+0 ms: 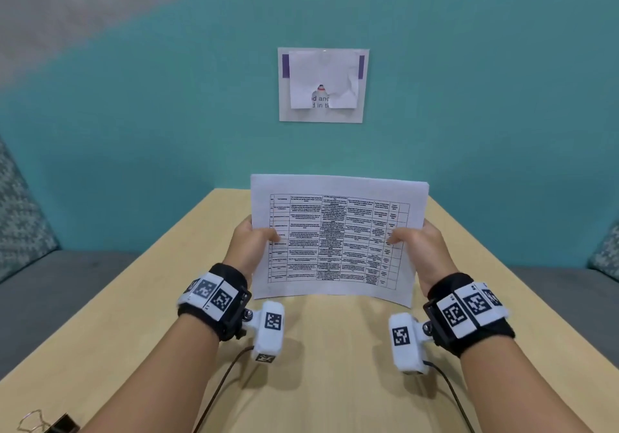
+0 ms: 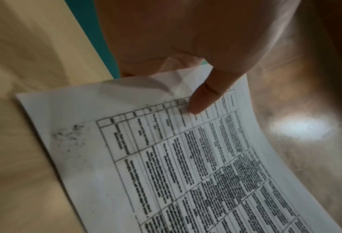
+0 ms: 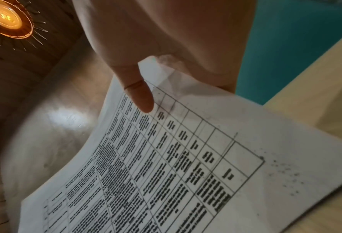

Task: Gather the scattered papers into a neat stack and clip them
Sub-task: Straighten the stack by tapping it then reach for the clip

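A stack of white papers with a printed table on the top sheet stands tilted upright over the wooden table. My left hand pinches the stack's left edge, thumb on the front. My right hand pinches the right edge the same way. The left wrist view shows the left thumb pressed on the papers. The right thumb lies on the papers in the right wrist view. A black binder clip with wire handles lies at the table's near left corner.
A teal wall rises behind the table, with a white sign stuck on it. Grey seats with patterned cushions flank the table on both sides. Cables run from the wrist cameras across the near table.
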`<state>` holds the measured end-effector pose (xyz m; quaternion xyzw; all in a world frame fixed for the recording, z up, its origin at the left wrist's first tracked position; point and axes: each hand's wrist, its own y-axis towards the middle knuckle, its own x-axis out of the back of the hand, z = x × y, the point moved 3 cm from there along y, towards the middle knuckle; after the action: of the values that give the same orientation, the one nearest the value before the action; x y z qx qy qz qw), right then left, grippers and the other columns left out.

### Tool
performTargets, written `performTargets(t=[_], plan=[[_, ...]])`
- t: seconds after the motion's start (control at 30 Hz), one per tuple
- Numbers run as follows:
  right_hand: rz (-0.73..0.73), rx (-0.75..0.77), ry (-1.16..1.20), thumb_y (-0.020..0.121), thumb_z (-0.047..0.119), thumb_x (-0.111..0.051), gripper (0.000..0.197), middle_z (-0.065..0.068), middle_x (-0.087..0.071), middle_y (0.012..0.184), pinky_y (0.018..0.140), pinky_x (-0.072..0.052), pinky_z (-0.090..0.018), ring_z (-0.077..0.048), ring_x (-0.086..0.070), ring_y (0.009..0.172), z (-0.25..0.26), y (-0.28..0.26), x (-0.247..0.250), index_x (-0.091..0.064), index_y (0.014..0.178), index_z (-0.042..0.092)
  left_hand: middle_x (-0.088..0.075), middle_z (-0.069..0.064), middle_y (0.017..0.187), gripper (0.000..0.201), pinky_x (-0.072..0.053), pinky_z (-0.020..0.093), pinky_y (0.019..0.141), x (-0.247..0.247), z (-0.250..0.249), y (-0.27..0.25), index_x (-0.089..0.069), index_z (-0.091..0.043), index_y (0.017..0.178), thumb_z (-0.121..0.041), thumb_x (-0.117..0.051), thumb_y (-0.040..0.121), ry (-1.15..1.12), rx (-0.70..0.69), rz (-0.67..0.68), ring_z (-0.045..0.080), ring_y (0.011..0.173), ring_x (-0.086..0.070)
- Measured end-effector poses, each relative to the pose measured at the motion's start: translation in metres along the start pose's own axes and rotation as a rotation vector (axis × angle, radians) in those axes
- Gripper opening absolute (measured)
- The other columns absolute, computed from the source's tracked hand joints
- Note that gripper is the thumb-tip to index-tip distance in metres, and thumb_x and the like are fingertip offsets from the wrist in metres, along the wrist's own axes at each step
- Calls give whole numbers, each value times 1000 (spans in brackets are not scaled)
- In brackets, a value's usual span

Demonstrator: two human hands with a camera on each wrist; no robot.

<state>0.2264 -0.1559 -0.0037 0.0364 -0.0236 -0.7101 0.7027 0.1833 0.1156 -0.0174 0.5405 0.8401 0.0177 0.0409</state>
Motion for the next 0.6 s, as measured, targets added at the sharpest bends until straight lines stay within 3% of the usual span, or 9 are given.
performTargets(t=[0.17, 0.23, 0.33, 0.37, 0.43, 0.47, 0.53, 0.6], plan=[[10, 28, 37, 88, -11, -57, 39, -5, -76, 111, 86, -58, -43, -26, -72, 101, 10, -1, 1, -68, 117, 12, -73, 8, 117, 38, -54, 34, 75, 5, -8, 5, -61, -6, 121, 11, -57, 88, 1, -28, -6, 29, 108, -70], [-25, 51, 77, 88, -11, -58, 38, -5, -76, 111, 88, -58, -45, -26, -72, 102, 17, -2, 4, -69, 117, 11, -69, 6, 118, 30, -52, 33, 79, 9, -18, 6, -57, -10, 114, 0, -68, 87, 67, -73, -124, 28, 112, -65], [-131, 70, 212, 89, -11, -59, 34, -6, -76, 108, 86, -59, -43, -27, -72, 101, 27, -3, 9, -69, 114, 10, -45, 3, 142, 64, -40, 40, 106, 13, -32, 3, -39, -23, 131, -29, -80, 81, 119, -115, -310, 26, 134, -43], [-162, 60, 272, 90, -10, -59, 32, -6, -76, 106, 82, -59, -39, -25, -72, 99, 30, -5, 10, -68, 112, 10, -36, 3, 150, 79, -35, 40, 108, 10, -37, -1, -31, -24, 141, -33, -81, 81, 39, -99, -314, 24, 137, -37], [-205, 2, 374, 91, -8, -61, 29, -1, -71, 100, 79, -53, -28, -17, -68, 93, 33, -9, 9, -64, 113, 10, -33, 1, 151, 97, -27, 39, 106, -3, -44, -10, -21, -24, 152, -38, -83, 79, -207, -3, -244, 21, 137, -34], [-217, -41, 410, 91, -6, -63, 30, 0, -67, 102, 86, -49, -28, -15, -63, 96, 31, -10, 7, -60, 118, 7, -34, 0, 150, 99, -25, 41, 109, -12, -46, -16, -23, -23, 153, -41, -83, 76, -304, 62, -192, 22, 138, -33], [-214, -129, 493, 90, -3, -66, 38, -5, -63, 117, 107, -41, -36, -19, -56, 112, 26, -11, 0, -56, 127, -1, -39, 5, 147, 90, -25, 54, 117, -28, -47, -27, -34, -22, 149, -46, -81, 76, -374, 180, -62, 28, 140, -36], [-183, -184, 568, 91, -5, -64, 35, -12, -63, 127, 113, -40, -38, -24, -58, 119, 24, -14, -11, -58, 125, -5, -52, 10, 130, 64, -39, 58, 110, -39, -49, -36, -47, -18, 136, -42, -76, 84, -423, 221, 55, 29, 124, -52]])
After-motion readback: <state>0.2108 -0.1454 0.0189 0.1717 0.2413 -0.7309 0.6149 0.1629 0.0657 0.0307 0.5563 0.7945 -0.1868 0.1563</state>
